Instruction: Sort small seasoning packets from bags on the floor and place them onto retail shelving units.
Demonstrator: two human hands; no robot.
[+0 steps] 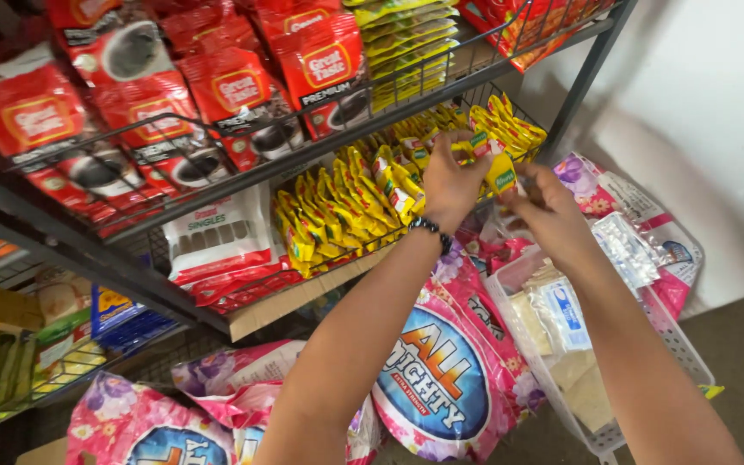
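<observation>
My left hand [451, 179] pinches the top of a strip of small yellow sachets [499, 168], with a black bead bracelet [432, 229] on that wrist. My right hand [548, 207] grips the lower end of the same strip. Both hands hover in front of the middle wire shelf [251, 176], where several rows of matching yellow sachets [346, 202] stand packed side by side.
Red coffee packets [243, 86] fill the upper shelf. A white and red pouch [217, 232] sits left of the yellow rows. Pink flowered detergent bags [449, 370] lie below. A white plastic basket [510, 297] with small packets stands at the right, near the white wall [716, 129].
</observation>
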